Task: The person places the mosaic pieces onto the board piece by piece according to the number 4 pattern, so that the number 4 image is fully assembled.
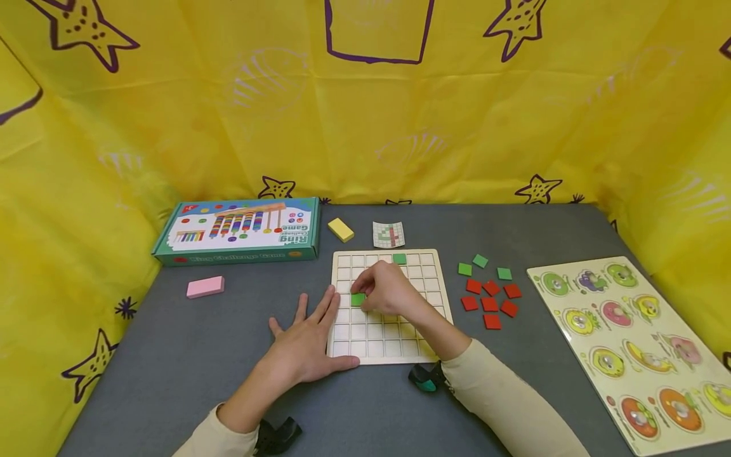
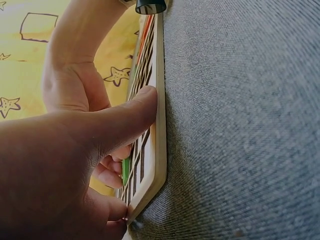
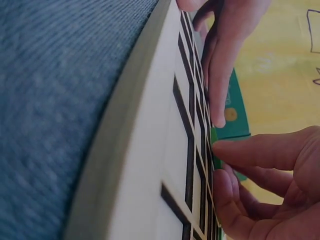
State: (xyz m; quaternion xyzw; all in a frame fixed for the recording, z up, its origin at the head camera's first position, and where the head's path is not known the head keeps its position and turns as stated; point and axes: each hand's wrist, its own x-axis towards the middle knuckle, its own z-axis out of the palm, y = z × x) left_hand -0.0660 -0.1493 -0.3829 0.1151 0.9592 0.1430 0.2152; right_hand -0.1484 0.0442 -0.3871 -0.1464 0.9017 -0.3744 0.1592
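A white grid board [image 1: 374,348] with a pale wooden frame lies flat on the grey table. My right hand [image 1: 387,291] reaches over it and pinches a small green square tile [image 1: 358,299] near the board's left side, with thumb and fingertips at the tile's edges. The right wrist view shows the fingers [image 3: 265,149] close against the grid. My left hand [image 1: 305,346] rests at the board's lower left corner, fingers spread along the left edge. Its thumb [image 2: 142,107] lies on the front rim. Another green tile [image 1: 399,259] sits in the grid's top row.
Right of the board lie several loose red tiles [image 1: 489,304] and a few green tiles [image 1: 480,261]. A small pattern card [image 1: 388,235] and a yellow block [image 1: 341,230] lie behind it. Further out are a game box [image 1: 240,231], a pink block [image 1: 205,287] and a fruit puzzle board [image 1: 628,343].
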